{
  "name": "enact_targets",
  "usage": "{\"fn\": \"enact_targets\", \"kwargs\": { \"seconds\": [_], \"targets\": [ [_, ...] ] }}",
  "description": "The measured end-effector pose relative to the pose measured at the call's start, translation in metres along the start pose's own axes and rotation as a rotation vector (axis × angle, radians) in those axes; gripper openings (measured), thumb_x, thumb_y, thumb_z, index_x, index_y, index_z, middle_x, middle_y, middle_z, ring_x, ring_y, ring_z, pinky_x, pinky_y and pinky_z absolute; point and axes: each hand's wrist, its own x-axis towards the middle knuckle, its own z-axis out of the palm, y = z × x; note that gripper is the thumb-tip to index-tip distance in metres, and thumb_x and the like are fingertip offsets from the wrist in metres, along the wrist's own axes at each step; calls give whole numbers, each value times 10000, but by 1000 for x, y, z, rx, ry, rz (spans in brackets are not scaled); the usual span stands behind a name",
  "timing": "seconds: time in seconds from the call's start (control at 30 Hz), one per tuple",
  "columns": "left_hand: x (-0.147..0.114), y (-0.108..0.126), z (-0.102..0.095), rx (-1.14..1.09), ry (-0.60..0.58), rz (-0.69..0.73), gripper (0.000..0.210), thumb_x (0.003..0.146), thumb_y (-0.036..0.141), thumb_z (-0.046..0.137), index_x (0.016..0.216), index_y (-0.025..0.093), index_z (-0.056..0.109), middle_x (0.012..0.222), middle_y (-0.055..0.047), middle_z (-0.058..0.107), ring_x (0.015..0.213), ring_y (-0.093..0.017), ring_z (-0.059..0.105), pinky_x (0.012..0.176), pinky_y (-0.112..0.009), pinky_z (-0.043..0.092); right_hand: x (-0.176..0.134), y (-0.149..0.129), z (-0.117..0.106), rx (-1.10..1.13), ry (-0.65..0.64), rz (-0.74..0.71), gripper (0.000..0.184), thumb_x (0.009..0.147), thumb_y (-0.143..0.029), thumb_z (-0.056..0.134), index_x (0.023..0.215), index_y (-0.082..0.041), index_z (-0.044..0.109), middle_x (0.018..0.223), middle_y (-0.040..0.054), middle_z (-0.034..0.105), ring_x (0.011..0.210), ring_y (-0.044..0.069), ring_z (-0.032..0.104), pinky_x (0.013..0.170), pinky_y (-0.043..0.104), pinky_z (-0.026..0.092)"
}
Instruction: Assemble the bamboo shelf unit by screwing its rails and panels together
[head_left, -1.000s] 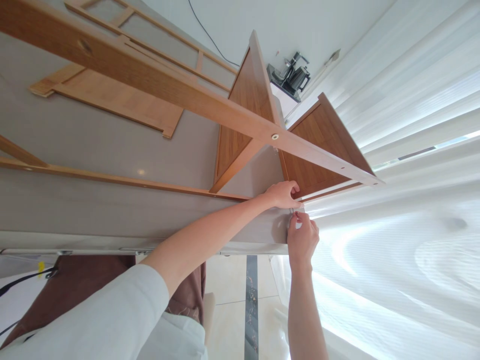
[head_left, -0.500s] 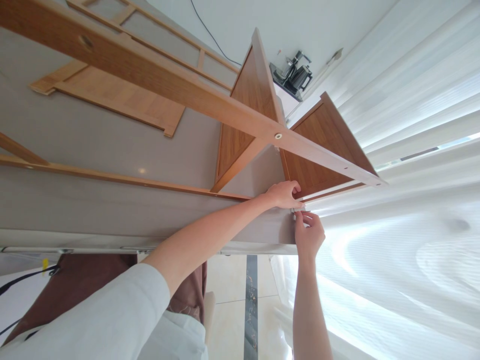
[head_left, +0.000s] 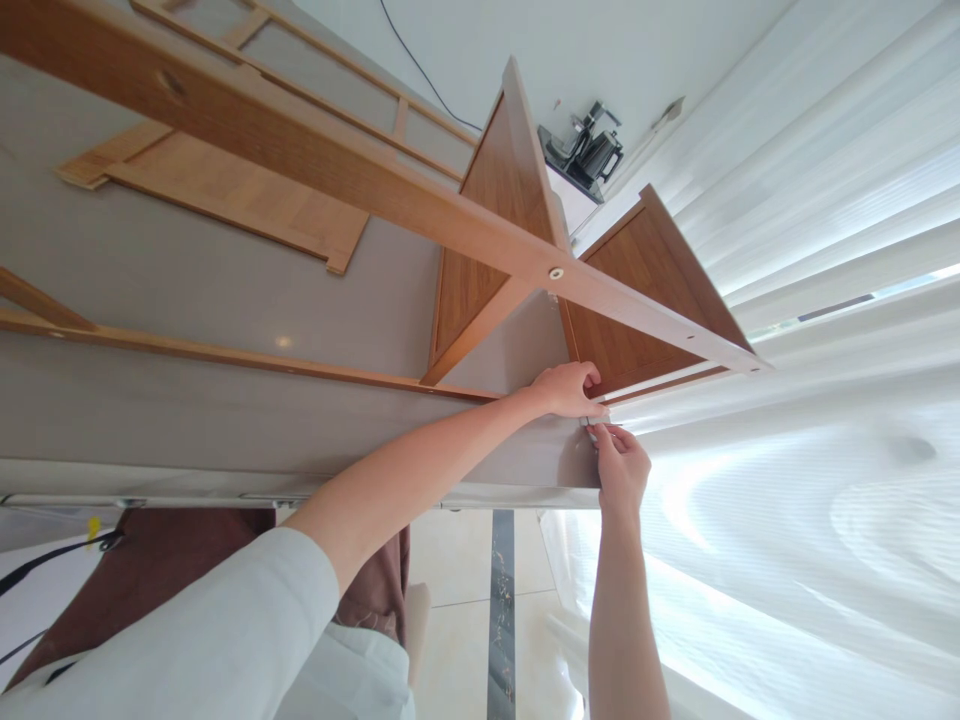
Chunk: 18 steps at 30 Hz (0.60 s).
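Note:
A wooden shelf frame lies on its side on the grey table point(head_left: 360, 420), with two brown panels, the left panel point(head_left: 517, 160) and the right panel point(head_left: 652, 290), standing between its long rails. My left hand point(head_left: 568, 388) is curled round the end of the lower rail point(head_left: 337, 378), by the foot of the right panel. Just below it, my right hand point(head_left: 624, 468) pinches something small and thin against the rail's end. Its kind is hidden by the fingers. The upper rail point(head_left: 420, 205) runs across above both hands, with a pale round fitting point(head_left: 556, 273) in it.
A loose wooden panel point(head_left: 240, 185) and a ladder-like wooden frame point(head_left: 322, 80) lie further back on the table. Behind the panels stands a black kettle point(head_left: 600, 155) on a small stand. White curtains point(head_left: 810, 480) hang close on the right.
My right hand has turned slightly and shifted a little right, with its fingers closer together at the rail's end. My left hand stays where it was.

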Motion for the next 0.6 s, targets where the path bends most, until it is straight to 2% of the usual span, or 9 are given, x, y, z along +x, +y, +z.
{"fn": "enact_targets", "kwargs": {
  "seconds": [0.33,0.47,0.6],
  "targets": [
    [-1,1,0,6,-13,-11,545,716,507,776,1137,236,559,1232,-1,677,1083,-202,659,901,-304,511,17,-6,-7,-6,-104,92,404,618,-488,784,844,-162,704,820,76,774,730,196,636,688,312,478],
    [-2,3,-2,5,-15,-10,538,723,505,769,1135,234,556,1231,-2,676,1088,-197,657,902,-295,507,19,-6,-7,-14,-108,78,452,602,-509,789,875,-165,681,804,79,769,712,187,626,684,312,475],
    [-2,2,-2,7,-17,-10,540,719,505,769,1135,234,556,1231,-2,675,1078,-198,660,895,-299,511,14,-5,-9,-47,-103,20,447,657,-523,760,919,-179,647,830,81,764,717,187,637,684,310,479]
  ]
}}
